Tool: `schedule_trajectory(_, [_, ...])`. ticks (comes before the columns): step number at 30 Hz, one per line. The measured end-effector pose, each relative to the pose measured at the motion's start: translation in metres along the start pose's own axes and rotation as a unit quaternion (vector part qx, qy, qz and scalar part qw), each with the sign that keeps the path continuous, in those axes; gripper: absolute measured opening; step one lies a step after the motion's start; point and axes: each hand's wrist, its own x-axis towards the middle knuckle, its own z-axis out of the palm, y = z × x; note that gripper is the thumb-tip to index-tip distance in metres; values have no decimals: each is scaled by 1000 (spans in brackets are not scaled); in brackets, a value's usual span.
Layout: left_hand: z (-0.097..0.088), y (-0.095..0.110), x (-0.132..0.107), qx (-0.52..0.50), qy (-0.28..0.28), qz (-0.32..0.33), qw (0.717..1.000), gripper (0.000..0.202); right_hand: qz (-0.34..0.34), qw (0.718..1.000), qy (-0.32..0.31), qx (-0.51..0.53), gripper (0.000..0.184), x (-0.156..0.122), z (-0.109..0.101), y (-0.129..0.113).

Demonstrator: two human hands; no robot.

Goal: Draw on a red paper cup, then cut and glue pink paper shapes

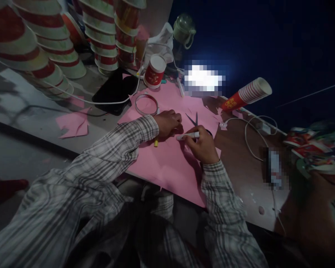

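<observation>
My right hand (202, 145) is closed round a slim white tube (192, 136), shaped like a marker or glue pen, its end pointing left just over the pink paper (170, 163). Close by on the left, my left hand (169, 123) rests on the paper with its fingers curled down; what they hold, if anything, is hidden. A yellow-ended stick (156, 142) pokes out from under my left wrist. Beyond my right hand lie scissors (195, 119) with their blades apart, the handles partly covered by that hand. A ring-shaped roll (146, 104) lies past my left wrist.
Tall stacks of paper cups (100, 37) stand at the back left, near a dark phone or tablet (115, 91). A red cup (155, 72) and a leaning cup stack (247, 93) are farther back. White cable (245, 130) loops on the right, where another person's arm (315, 208) reaches in.
</observation>
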Motion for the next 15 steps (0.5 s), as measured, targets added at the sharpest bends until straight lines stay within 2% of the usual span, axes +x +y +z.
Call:
schedule_trajectory(2, [3, -1, 0, -1, 1, 2, 1000, 35, 8, 994, 23, 107, 21, 2, -5, 8])
schedule_trajectory(3, [6, -1, 0, 0, 15, 3, 1000, 34, 11, 982, 39, 184, 23, 3, -8, 12])
schedule_trajectory(6, [16, -5, 0, 3, 76, 3, 997, 34, 0, 927, 132, 352, 31, 6, -18, 21])
schedule_trajectory(9, [16, -9, 1, -9, 68, 5, 998, 42, 5, 906, 199, 373, 34, 9, -23, 24])
schedule_trajectory(13, [4, -10, 4, -4, -19, -20, 1000, 46, 9, 898, 216, 382, 27, 13, -22, 30])
schedule_trajectory(15, [-1, -8, 6, 2, -37, -41, 998, 49, 3, 897, 220, 383, 24, 16, -19, 37])
